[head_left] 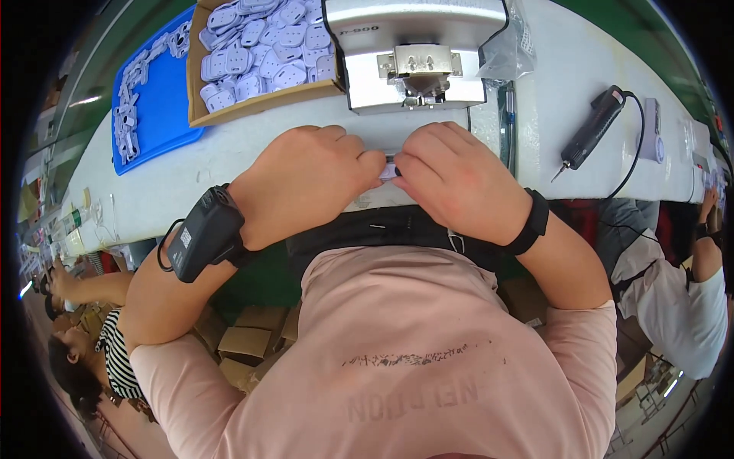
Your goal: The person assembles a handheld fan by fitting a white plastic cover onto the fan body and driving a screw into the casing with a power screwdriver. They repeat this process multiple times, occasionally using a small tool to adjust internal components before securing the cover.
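Both my hands meet at the near edge of the white table. Between their fingertips is a small pale lilac plastic part (389, 172) with a dark spot at its right end; most of it is hidden by the fingers. My left hand (313, 172) pinches its left side, thumb and fingers closed. My right hand (459, 172) is closed on the right side, its fingers curled over the part. Just beyond them stands a silver machine (417, 65) with a metal fixture on its front.
An open cardboard box (267, 109) full of pale plastic covers stands far left, next to a blue tray (160, 134) of small white pieces. A black electric screwdriver (592, 130) with a cable lies at right. A clear plastic bag (508, 50) sits beside the machine. Co-workers are on both sides.
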{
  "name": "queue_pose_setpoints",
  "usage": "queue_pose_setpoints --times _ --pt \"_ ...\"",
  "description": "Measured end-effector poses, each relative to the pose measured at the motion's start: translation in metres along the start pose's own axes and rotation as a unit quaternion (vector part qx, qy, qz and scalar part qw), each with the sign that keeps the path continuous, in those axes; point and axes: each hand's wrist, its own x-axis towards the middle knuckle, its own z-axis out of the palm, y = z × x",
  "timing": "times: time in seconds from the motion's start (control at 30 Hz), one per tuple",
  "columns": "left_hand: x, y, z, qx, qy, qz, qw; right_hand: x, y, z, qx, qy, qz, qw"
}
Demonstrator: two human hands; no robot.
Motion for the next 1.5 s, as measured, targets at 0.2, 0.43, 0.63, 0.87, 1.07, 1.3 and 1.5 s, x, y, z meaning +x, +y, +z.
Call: queue_pose_setpoints --times 0.2,0.43,0.63,0.87,1.07,1.3,1.5 --pt "0.005 -0.012 0.015 -0.032 0.037 0.028 0.998 0.003 0.003 -0.002 -0.008 -0.019 -0.005 1.000" --pt "-0.003 -0.009 0.022 -0.021 0.124 0.032 0.992 0.001 0.000 0.000 0.020 0.003 0.019 1.000" --pt "-0.001 -0.010 0.016 -0.045 0.103 0.025 0.993 0.001 -0.002 -0.003 0.015 -0.009 0.025 1.000" --pt "-0.003 -0.005 0.020 -0.060 0.143 0.014 0.988 0.004 0.001 -0.003 0.016 0.001 -0.007 1.000" --pt "-0.008 0.001 0.049 -0.130 0.306 0.019 0.943 0.006 0.000 0.001 0.043 0.020 0.001 0.999" --pt "-0.010 0.012 0.069 -0.177 0.357 -0.042 0.916 0.010 -0.005 -0.005 0.020 -0.010 0.037 0.999" --pt "-0.008 0.014 0.085 -0.180 0.388 -0.044 0.903 0.037 -0.019 -0.039 -0.159 -0.147 0.021 0.976"
